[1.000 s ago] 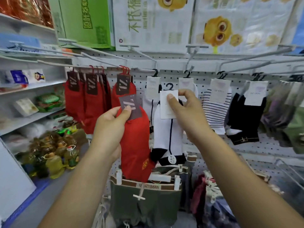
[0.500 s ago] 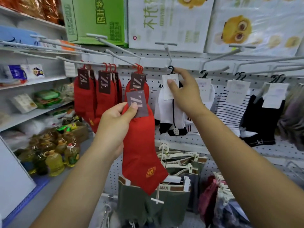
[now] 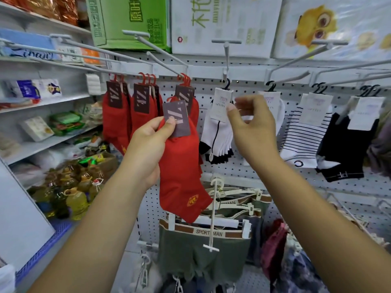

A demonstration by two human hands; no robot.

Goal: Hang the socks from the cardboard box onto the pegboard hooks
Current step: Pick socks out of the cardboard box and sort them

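My left hand [image 3: 148, 149] grips a pair of red socks [image 3: 182, 176] by its dark card label, held up in front of the pegboard [image 3: 254, 89]. To its right, white socks with black toes [image 3: 218, 134] hang by a black hanger from a peg hook [image 3: 226, 58]. My right hand [image 3: 251, 127] is beside their white label. Its thumb is at the label's right edge and its fingers are loosely curled, holding nothing. More red socks [image 3: 115, 123] hang at the left, with striped socks [image 3: 302, 140] and black socks [image 3: 347, 149] at the right. The cardboard box is out of view.
Several long peg hooks jut out from the top rail towards me. A lower peg [image 3: 212, 218] sticks out over green underwear on hangers [image 3: 201, 250]. Shelves with goods [image 3: 42, 142] and oil bottles [image 3: 76, 199] are at the left. Cartons [image 3: 131, 20] stand above.
My right hand lifted the white socks onto the peg hook and drew back a little to the right of the label. My left hand stayed up, holding the red socks.
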